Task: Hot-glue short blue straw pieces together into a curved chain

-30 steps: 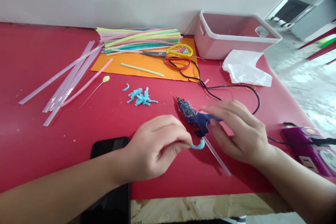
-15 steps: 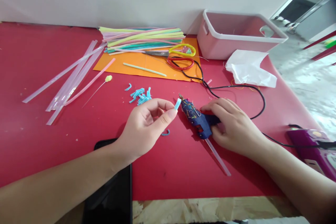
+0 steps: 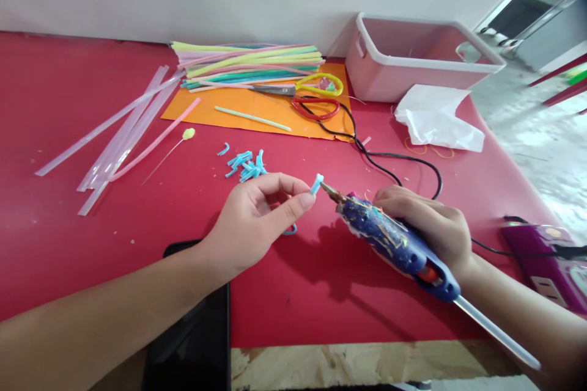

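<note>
Between thumb and forefinger, my left hand (image 3: 263, 217) pinches a short light-blue pipe cleaner piece (image 3: 317, 184). My right hand (image 3: 428, 220) is wrapped round the handle of a dark-blue hot glue gun (image 3: 389, 238), raised off the table. Its metal nozzle tip points left, right at the upper end of the blue piece; whether they touch I cannot tell. A clear glue stick (image 3: 498, 333) sticks out of the gun's back end. Just behind my left hand lies a small pile of cut light-blue pieces (image 3: 250, 168).
Pipe cleaners (image 3: 252, 67) lie bundled on orange card (image 3: 192, 107) with scissors (image 3: 316, 108). Clear glue sticks (image 3: 123, 128) and a yellow-tipped wire (image 3: 188, 134) are at left. A pink bin (image 3: 413, 76), white paper (image 3: 440, 119), purple power strip (image 3: 545, 263) and black phone (image 3: 197, 330) surround the space.
My right hand has taken hold of the glue gun and lifted it from the table, bringing its nozzle to the blue piece. My left hand has shifted slightly right.
</note>
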A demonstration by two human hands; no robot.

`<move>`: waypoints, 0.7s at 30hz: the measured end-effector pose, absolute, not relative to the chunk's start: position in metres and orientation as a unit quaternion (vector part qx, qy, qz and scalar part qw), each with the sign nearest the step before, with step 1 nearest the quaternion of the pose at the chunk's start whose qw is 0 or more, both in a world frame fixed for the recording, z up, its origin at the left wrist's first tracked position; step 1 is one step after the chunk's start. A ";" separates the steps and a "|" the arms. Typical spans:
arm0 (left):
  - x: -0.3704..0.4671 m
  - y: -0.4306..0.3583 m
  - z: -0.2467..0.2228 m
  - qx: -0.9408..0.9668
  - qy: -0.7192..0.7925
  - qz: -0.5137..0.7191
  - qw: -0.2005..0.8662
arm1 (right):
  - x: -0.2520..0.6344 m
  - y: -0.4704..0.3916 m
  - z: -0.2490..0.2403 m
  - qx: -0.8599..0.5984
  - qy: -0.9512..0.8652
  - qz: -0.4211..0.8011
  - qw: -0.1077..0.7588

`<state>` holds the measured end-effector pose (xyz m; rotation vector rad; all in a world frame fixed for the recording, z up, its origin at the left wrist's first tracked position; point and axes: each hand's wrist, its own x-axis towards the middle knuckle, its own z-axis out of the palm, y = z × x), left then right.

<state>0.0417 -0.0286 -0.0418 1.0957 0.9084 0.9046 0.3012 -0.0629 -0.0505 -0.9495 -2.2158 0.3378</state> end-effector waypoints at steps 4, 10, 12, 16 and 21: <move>0.041 -0.029 -0.043 0.493 0.392 0.395 0.668 | 0.305 -0.062 -0.049 -0.350 -0.861 0.142 0.340; 0.043 -0.027 -0.038 0.501 0.386 0.385 0.672 | 0.305 -0.061 -0.049 -0.335 -0.867 0.135 0.343; 0.043 -0.027 -0.037 0.501 0.385 0.386 0.672 | 0.305 -0.061 -0.049 -0.331 -0.869 0.132 0.344; 0.043 -0.028 -0.037 0.519 0.379 0.386 0.662 | 0.305 -0.059 -0.049 -0.322 -0.875 0.133 0.336; 0.042 -0.029 -0.040 0.560 0.372 0.383 0.634 | 0.305 -0.060 -0.049 -0.326 -0.872 0.129 0.340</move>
